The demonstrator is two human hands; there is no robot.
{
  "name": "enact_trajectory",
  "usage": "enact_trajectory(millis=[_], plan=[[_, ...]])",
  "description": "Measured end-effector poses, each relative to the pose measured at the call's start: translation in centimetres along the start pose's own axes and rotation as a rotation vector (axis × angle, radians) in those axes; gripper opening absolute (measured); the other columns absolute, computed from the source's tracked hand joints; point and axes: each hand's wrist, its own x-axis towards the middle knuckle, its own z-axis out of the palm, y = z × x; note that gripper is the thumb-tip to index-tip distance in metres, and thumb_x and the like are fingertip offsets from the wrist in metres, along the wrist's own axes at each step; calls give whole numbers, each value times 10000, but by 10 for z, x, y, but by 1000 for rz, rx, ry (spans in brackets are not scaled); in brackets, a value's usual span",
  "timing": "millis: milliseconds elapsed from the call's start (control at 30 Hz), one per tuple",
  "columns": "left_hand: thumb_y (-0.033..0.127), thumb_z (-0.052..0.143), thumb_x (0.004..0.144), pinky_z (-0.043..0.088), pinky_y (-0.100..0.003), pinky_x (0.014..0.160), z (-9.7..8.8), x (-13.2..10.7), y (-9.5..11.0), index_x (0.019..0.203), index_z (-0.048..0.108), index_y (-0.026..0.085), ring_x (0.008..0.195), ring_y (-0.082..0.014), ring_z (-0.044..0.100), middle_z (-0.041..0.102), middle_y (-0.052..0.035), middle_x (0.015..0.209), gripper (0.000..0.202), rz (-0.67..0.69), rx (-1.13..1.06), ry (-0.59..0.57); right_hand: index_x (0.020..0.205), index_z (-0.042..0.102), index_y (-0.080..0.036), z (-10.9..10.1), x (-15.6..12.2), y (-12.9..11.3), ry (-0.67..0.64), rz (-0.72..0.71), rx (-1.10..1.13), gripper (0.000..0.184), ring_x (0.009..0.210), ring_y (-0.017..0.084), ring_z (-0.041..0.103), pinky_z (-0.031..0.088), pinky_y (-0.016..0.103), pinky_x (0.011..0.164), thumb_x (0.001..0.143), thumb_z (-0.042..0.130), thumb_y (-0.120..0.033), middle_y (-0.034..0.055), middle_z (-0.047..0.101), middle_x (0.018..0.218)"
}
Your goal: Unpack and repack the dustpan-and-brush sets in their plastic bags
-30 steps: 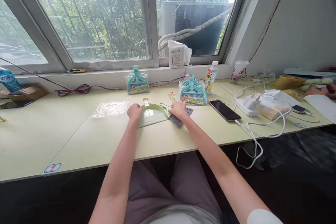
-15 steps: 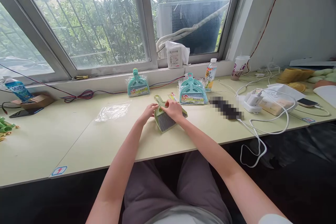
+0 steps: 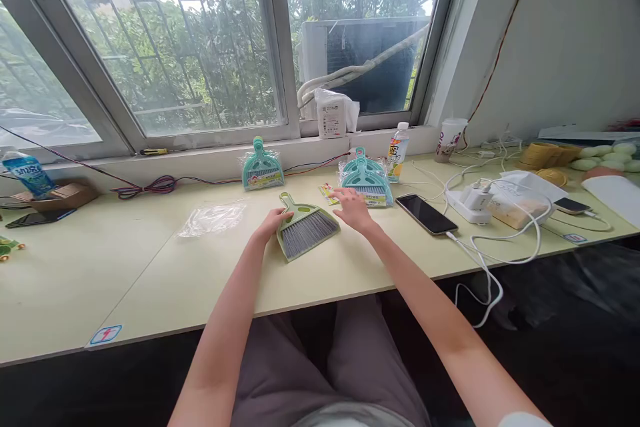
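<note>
A light green dustpan (image 3: 300,212) with a grey-bristled hand brush (image 3: 311,232) nested in it lies on the table. At its left edge, my left hand (image 3: 273,224) grips the dustpan near the handle, thumb on top. My right hand (image 3: 354,209) is off to the right of the dustpan, fingers apart and stretched forward. Its fingertips are beside a small yellow printed card (image 3: 329,194); whether they touch it I cannot tell. Just beyond that hand lie turquoise dustpan sets (image 3: 367,180) in clear wrapping. Another wrapped turquoise set (image 3: 263,165) rests against the wall.
A crumpled clear plastic bag (image 3: 213,219) lies left of the dustpan. Toward the right are a phone (image 3: 427,213), a white charger block (image 3: 473,203) with loose cables, and a drink bottle (image 3: 399,152). A blue-labelled bottle (image 3: 29,173) is at far left.
My right hand has come off the brush and moved right to the card. My left hand keeps hold of the dustpan, which now lies with its bristles uncovered.
</note>
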Motion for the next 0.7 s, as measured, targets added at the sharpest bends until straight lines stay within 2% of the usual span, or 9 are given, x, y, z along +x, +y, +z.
enact_trajectory(millis=[67,133,200,267,367,467,567,700], plan=[[493,742,585,429,-288,630,-1,0,-1,768,639,156,728,-200,592,649,-50,758,398,-15,-20,34,1353,503,-265,-5,-13,30,-78,57,-183,569,1420,308,267,259,549,1105,806,648,-201,83,393,1506],[459,741,591,423,-283,616,0,1,-1,756,627,163,709,-191,589,643,-41,753,358,-35,-23,46,1437,394,-277,-7,-21,62,-125,185,-281,591,1456,308,173,219,580,1111,875,571,-237,77,301,1556],[434,732,603,409,-275,601,1,2,-1,725,608,167,687,-179,577,629,-30,734,319,-49,-17,49,1460,356,-281,-6,-23,89,-151,275,-296,536,1453,297,190,257,565,1094,935,461,-249,77,305,1555],[422,726,608,400,-275,600,2,3,-2,690,594,166,677,-177,568,616,-25,708,300,-33,-13,51,1436,399,-276,-2,-18,107,-136,302,-286,487,1432,275,254,289,521,1084,952,409,-230,74,352,1534],[415,736,590,400,-291,618,3,2,-2,663,591,162,682,-197,573,604,-29,664,300,5,-7,63,1383,475,-277,7,-1,119,-58,322,-272,449,1389,263,331,302,485,1073,940,429,-214,70,409,1501],[420,730,589,401,-302,629,5,2,-4,681,596,162,689,-212,579,601,-32,650,304,10,-4,52,1350,506,-278,17,17,121,27,340,-282,429,1339,271,385,291,504,1057,932,443,-207,93,450,1467],[444,710,608,383,-295,625,6,5,-8,692,578,169,670,-194,561,602,-27,676,316,1,4,36,1346,491,-270,25,34,122,93,354,-332,422,1273,274,428,248,530,1059,930,458,-208,119,453,1446],[479,675,638,348,-281,627,7,9,-13,676,536,183,656,-171,521,583,-9,694,330,0,32,30,1353,432,-242,35,54,125,169,407,-398,417,1235,289,393,272,512,1014,945,477,-313,163,410,1423]])
